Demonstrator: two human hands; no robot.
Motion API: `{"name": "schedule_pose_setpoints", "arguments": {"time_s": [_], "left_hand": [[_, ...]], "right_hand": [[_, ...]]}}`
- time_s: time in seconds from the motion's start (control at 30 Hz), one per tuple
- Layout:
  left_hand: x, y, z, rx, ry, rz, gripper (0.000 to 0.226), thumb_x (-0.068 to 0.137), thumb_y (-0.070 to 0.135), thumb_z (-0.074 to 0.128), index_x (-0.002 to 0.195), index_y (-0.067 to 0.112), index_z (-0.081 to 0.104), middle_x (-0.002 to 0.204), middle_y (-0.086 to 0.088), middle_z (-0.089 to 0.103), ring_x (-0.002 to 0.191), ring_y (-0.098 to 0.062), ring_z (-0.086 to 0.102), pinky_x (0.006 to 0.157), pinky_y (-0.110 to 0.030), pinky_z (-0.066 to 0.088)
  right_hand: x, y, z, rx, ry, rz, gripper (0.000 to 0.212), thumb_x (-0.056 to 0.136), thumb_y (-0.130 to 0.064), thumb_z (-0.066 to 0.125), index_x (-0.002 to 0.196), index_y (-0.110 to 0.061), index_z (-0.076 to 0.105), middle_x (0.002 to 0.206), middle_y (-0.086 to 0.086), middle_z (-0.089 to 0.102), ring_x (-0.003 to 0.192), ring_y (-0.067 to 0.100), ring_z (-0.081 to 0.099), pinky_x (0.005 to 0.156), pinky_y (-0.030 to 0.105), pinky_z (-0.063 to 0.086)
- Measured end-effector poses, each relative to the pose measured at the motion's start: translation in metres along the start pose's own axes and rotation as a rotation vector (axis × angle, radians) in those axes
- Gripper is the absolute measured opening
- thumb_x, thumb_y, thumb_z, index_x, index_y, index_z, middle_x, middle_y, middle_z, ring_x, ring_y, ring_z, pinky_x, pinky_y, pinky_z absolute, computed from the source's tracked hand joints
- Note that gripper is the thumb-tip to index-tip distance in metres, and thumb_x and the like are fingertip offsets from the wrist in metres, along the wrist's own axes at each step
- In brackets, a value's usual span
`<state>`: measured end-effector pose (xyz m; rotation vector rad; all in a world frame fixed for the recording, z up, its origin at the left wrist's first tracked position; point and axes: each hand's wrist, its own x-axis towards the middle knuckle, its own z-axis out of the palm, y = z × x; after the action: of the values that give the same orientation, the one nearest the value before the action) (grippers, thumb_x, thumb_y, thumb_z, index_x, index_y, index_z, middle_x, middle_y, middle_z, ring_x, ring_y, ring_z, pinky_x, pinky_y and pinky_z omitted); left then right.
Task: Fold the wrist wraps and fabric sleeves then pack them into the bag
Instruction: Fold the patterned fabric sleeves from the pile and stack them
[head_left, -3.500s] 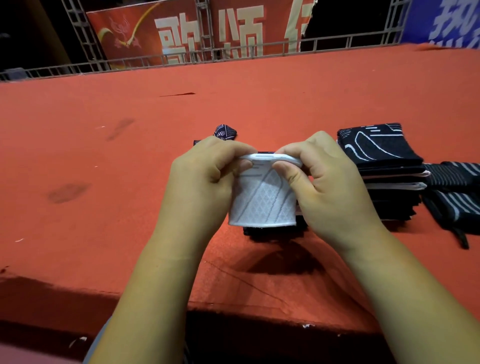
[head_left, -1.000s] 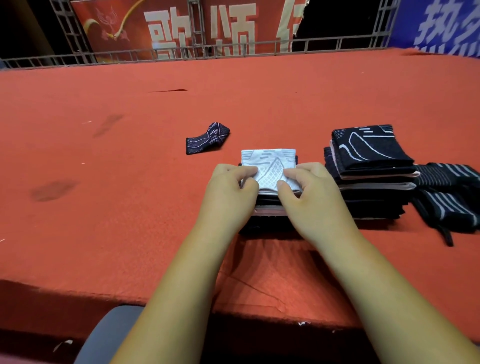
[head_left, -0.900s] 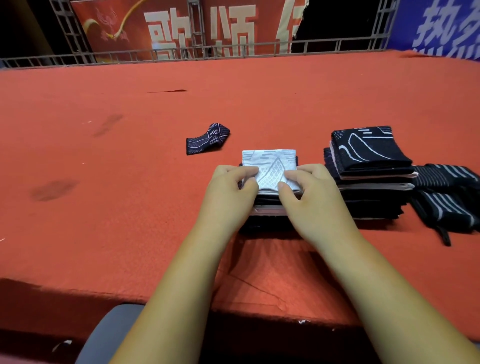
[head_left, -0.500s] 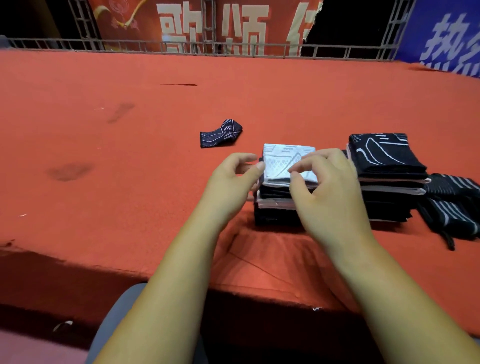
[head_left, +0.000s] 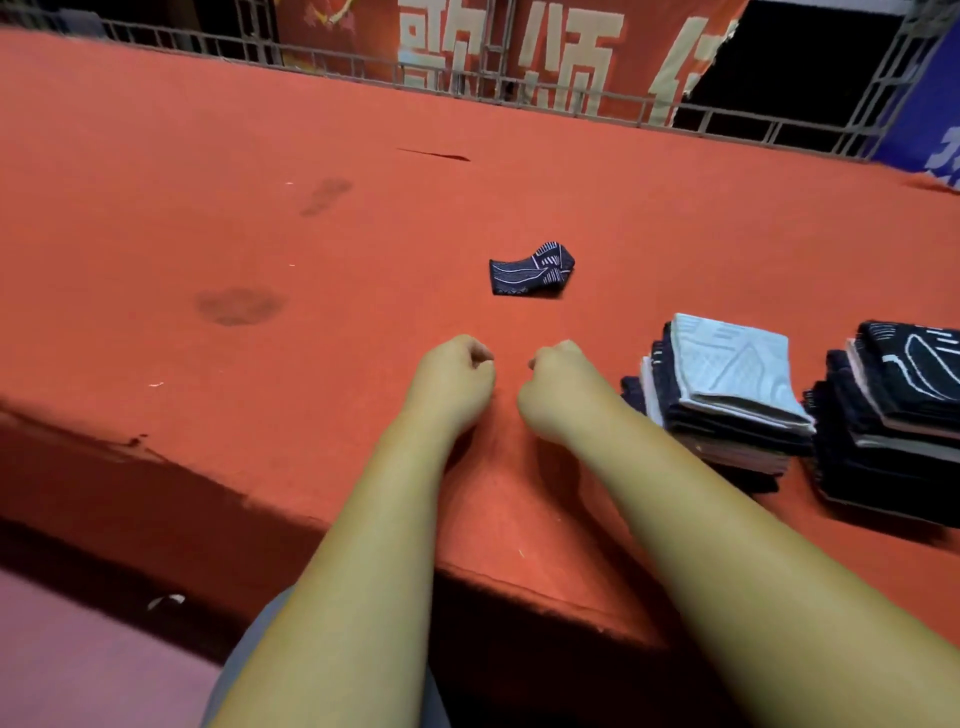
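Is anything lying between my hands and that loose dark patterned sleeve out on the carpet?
Nothing visible. Only red carpet lies between the left hand, the right hand and the dark patterned sleeve; the white-topped stack and black-topped stack sit off to the right.

one head-worn view looks forward and down, close over the red platform (head_left: 311, 156).

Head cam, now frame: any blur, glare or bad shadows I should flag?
Head view: soft all over, banner lettering smeared; railing runs tilted; no glare on the carpet; stage front deep in shadow; dark stack cropped at the right edge, its folds hard to separate.
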<state>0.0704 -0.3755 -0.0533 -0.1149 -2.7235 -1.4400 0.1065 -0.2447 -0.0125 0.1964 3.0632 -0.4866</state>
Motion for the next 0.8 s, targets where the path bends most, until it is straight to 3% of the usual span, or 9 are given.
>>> {"name": "schedule_pose_setpoints", "arguments": {"time_s": [0.1,0.23,0.37,0.53,0.8], "left_hand": [[0.009,-0.018,-0.011,0.158,0.026,0.000,0.027,0.102,0.017,0.058,0.123,0.015,0.073,0.129,-0.010,0.074,0.125,-0.030,0.065,0.105,-0.035,0.049],[0.018,-0.044,-0.020,0.332,0.031,-0.013,0.029,0.100,0.025,0.059,0.126,0.020,0.071,0.130,-0.010,0.070,0.127,-0.037,0.059,0.110,-0.044,0.048],[0.024,-0.060,-0.036,0.297,0.064,-0.017,0.029,0.099,0.021,0.058,0.123,0.022,0.073,0.129,-0.007,0.071,0.128,-0.034,0.061,0.110,-0.044,0.048],[0.023,-0.067,-0.040,0.223,0.053,0.017,0.026,0.100,0.023,0.059,0.123,0.023,0.072,0.129,-0.003,0.071,0.126,-0.030,0.061,0.112,-0.039,0.045],[0.029,-0.054,-0.032,0.293,0.040,-0.067,0.028,0.102,0.037,0.055,0.124,0.033,0.071,0.132,0.004,0.067,0.130,-0.031,0.053,0.109,-0.042,0.043]], "right_hand": [[0.042,-0.008,0.025,0.011,-0.012,0.079,0.043,0.101,-0.017,0.052,0.142,-0.005,0.060,0.155,0.015,0.044,0.139,0.037,0.055,0.115,0.039,0.044],[0.090,-0.010,0.046,-0.040,0.023,0.100,0.053,0.102,-0.027,0.050,0.153,-0.015,0.053,0.170,0.006,0.032,0.149,0.036,0.041,0.121,0.043,0.037],[0.130,-0.018,0.052,-0.098,0.044,0.072,0.057,0.102,-0.028,0.046,0.159,-0.032,0.047,0.178,-0.003,0.018,0.155,0.032,0.032,0.122,0.046,0.030],[0.171,-0.020,0.059,-0.124,0.108,0.096,0.055,0.102,-0.037,0.039,0.156,-0.042,0.049,0.180,-0.009,0.010,0.151,0.034,0.030,0.116,0.048,0.028],[0.211,-0.018,0.052,-0.041,0.060,0.150,0.062,0.101,-0.034,0.032,0.163,-0.039,0.038,0.179,-0.010,0.012,0.154,0.034,0.023,0.117,0.047,0.025]]}}
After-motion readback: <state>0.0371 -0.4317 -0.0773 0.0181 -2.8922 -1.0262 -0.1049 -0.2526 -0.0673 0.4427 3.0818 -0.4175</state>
